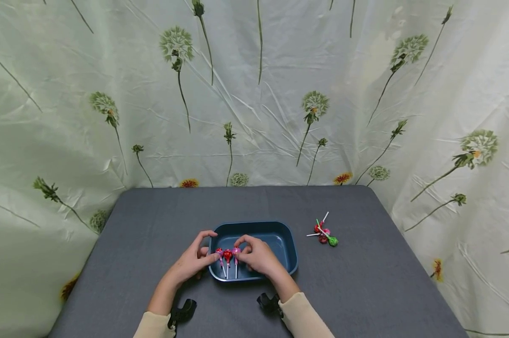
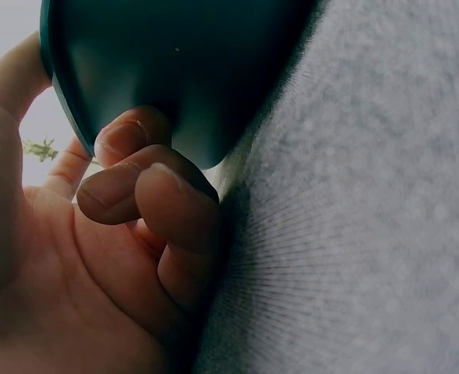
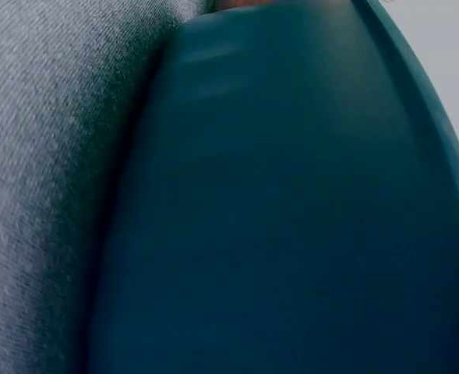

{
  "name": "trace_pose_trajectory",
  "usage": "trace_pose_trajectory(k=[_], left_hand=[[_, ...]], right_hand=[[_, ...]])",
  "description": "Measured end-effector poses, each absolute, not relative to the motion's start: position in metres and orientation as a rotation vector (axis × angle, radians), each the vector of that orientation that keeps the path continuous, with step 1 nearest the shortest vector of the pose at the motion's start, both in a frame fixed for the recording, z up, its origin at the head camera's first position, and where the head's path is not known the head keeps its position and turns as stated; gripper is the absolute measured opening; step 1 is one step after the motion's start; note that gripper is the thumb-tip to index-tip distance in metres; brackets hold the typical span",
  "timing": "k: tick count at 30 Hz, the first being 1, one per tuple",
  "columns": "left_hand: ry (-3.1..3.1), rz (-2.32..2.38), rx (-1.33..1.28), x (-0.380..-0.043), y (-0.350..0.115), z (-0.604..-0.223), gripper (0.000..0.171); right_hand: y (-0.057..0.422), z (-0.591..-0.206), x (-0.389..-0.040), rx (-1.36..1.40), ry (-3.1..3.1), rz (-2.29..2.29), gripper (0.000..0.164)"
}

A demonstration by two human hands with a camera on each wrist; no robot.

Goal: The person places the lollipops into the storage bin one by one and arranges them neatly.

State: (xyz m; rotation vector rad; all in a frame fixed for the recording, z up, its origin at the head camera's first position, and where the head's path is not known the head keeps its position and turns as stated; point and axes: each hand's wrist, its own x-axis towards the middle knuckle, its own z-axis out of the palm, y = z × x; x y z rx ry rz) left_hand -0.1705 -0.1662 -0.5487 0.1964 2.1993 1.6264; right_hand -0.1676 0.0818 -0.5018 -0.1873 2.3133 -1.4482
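A blue rectangular tray point(image 1: 254, 224) stands on the table, with three lollipops side by side in its left part, sticks toward the person. My left hand point(image 1: 191, 259) grips the tray's left wall, its thumb over the rim beside the leftmost lollipop point(image 1: 222, 264). In the left wrist view, curled fingers point(image 2: 178, 204) lie against the tray's outer wall point(image 2: 182, 54). A red lollipop point(image 1: 227, 255) is in the middle of the three. My right hand point(image 1: 258, 256) reaches into the tray and pinches the pink-wrapped lollipop point(image 1: 236, 251) by its head. The right wrist view shows mostly the tray's outer wall point(image 3: 276, 202).
To the right of the tray lies a small pile of lollipops, with a green one point(image 1: 332, 241) and a dark red one point(image 1: 323, 239). A grey cloth covers the table point(image 1: 355, 291). A flower-printed curtain point(image 1: 254, 117) hangs behind it.
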Motion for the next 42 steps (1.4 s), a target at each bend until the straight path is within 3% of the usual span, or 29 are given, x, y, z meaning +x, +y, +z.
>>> trace_pose_trajectory(k=[42], left_hand=[[2.178, 1.645, 0.248, -0.1714, -0.168, -0.5485, 0.064]], right_hand=[[0.0782, -0.5057, -0.1695, -0.178, 2.377, -1.275, 0.017]])
